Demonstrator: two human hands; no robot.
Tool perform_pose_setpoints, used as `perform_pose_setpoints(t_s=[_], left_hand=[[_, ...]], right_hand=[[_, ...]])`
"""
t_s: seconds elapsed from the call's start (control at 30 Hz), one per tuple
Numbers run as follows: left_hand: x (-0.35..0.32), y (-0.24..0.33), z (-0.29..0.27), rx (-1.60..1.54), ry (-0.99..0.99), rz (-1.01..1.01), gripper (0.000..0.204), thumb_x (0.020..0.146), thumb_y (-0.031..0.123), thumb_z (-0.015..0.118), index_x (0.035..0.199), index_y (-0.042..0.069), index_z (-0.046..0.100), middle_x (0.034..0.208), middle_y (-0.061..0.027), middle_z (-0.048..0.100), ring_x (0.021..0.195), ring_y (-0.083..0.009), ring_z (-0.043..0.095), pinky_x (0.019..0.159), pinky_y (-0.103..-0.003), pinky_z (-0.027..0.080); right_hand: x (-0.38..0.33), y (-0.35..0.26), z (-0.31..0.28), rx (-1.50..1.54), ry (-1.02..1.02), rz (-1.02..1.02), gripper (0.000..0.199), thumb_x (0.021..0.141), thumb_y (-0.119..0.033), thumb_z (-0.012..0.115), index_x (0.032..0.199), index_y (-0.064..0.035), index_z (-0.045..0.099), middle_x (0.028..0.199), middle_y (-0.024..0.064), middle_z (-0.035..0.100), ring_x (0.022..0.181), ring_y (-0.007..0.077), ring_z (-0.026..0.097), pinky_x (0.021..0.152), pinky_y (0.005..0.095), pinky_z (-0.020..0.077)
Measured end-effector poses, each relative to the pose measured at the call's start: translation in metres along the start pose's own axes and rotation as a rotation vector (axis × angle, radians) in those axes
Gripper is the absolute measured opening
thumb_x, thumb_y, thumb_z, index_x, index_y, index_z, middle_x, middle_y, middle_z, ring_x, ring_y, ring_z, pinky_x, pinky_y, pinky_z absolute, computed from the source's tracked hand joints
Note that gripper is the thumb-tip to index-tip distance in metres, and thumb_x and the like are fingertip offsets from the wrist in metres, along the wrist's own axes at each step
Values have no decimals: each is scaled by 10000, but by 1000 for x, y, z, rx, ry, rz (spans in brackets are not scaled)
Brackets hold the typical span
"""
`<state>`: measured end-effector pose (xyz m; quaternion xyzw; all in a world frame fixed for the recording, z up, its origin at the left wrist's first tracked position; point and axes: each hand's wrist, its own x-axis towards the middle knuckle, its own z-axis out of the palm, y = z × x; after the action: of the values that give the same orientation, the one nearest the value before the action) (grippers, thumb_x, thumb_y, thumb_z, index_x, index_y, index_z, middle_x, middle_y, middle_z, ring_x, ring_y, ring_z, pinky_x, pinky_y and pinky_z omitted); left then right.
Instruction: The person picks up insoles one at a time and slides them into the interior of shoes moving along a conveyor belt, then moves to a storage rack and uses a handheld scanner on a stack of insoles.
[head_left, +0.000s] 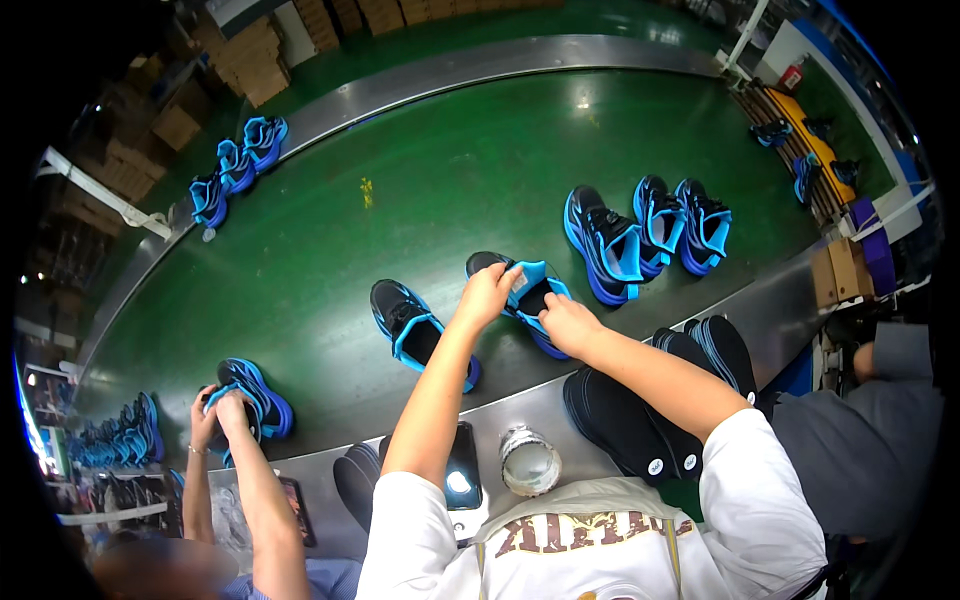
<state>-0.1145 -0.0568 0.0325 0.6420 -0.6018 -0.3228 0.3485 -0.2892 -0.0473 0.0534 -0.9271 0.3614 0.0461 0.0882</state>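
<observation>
A black shoe with bright blue trim (522, 290) lies on the green conveyor belt (450, 180) in front of me. My left hand (487, 293) grips its tongue and collar from the near left side. My right hand (566, 322) holds the same shoe at its near right edge. A second black and blue shoe (415, 330) lies just left of my left forearm, untouched.
Three more blue shoes (645, 235) stand on the belt to the right, and others (238, 165) at the far left. A co-worker's hands (220, 410) hold a shoe at the left. Black insoles (630, 420), a tape roll (529, 462) and a phone (462, 472) rest on the metal ledge.
</observation>
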Motion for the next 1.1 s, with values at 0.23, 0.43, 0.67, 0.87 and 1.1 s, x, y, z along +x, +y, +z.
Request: perform_pose_setpoints(t_s=[0.23,0.43,0.67,0.87,1.1], left_hand=[[-15,-6,2,-175,2,-65,348,863,336,497,999,24,571,807,-117,608,753,-187,567,666,-293,434],[-15,-10,8,-280,25,-110,348,856,320,507,1021,21,571,853,-145,629,793,-222,606,692,-302,447],[-14,-11,13,-434,25,-80,313,861,252,525,1058,13,564,859,-100,632,775,-137,575,704,-253,439],[-20,-22,14,-479,14,-104,328,869,246,518,1093,9,550,896,-90,631,831,-131,570,747,-248,434],[-21,-18,9,-459,-31,-116,337,873,264,513,1116,32,538,948,-108,622,875,-142,570,778,-254,427]], right_hand=[[-19,0,-32,-61,-158,131,255,710,-212,597,890,-31,596,915,191,506,876,337,508,695,388,474],[-5,12,-22,-27,-233,-106,153,723,-81,513,776,-5,635,914,199,522,872,326,541,752,394,480],[25,25,26,-86,-85,-139,162,741,-129,502,765,-6,604,900,181,527,847,296,548,718,379,482],[43,15,16,-215,-466,-95,220,761,-133,508,900,-11,628,1012,190,543,928,277,547,751,354,477],[47,15,27,-445,-594,-211,227,774,-167,483,879,-87,667,1012,76,572,1004,229,499,847,339,409]])
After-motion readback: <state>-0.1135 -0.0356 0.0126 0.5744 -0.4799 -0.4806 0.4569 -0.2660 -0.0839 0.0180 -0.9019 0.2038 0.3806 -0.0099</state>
